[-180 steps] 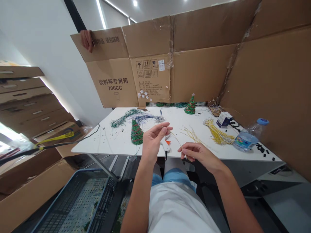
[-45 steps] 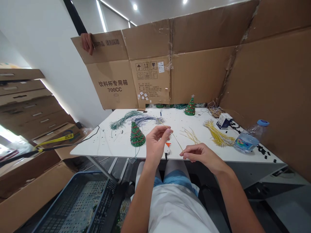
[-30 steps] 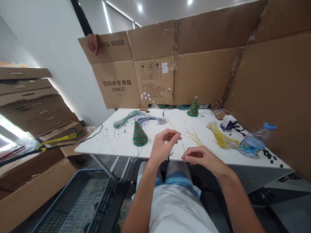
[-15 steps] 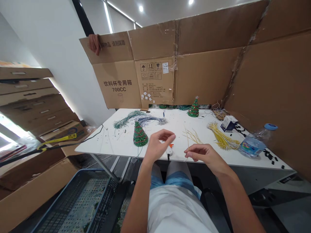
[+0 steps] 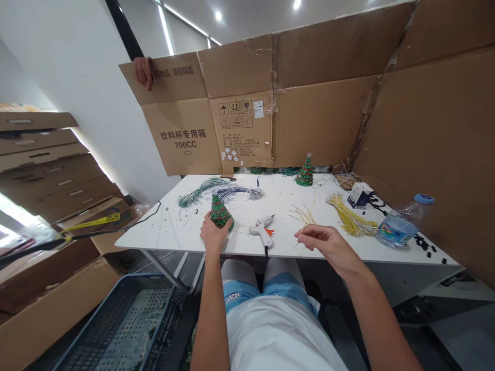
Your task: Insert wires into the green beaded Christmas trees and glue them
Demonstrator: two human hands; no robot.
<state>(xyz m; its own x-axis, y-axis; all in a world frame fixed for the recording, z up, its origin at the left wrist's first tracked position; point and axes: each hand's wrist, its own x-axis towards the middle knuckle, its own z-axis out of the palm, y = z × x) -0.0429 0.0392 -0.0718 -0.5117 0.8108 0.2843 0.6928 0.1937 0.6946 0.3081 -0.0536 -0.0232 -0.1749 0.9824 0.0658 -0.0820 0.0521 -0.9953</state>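
Wire (image 5: 312,207), one thin pale-yellow strand, slants up and away from the right hand (image 5: 327,245), whose thumb and forefinger pinch it near its lower end; most of its length runs free beyond the fingertips. It is probably very light and springy, easily bent, and best held where it is, close to the end. A small tree (image 5: 220,211) stands within the left hand (image 5: 213,236), its fingers curled around the near-left side and the thumb toward the right; how hard they press cannot be told. The tree looks light and bristly, its surface perhaps easily crushed, so the broad base seems the safest hold. It is a green cone wound with red, with a pale tip. Between the two hands lies a white glue gun (image 5: 263,236).
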